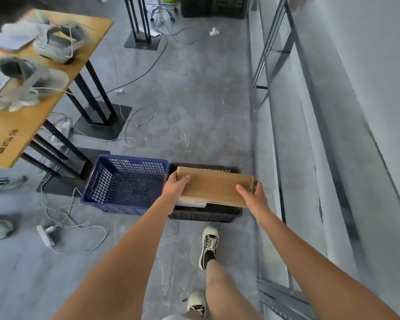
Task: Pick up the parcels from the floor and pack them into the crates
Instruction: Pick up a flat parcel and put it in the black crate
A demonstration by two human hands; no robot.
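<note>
A person holds a flat cardboard parcel [214, 187] over the black crate [206, 214] on the grey floor — the left hand [176, 187] grasping its left end, the right hand [252, 196] grasping its right end, thumbs on top. A white-labelled parcel [192, 202] already lies inside the black crate, partly hidden under the held one. Touching the black crate's left side stands the blue crate [125, 183] — nothing visible inside it.
</note>
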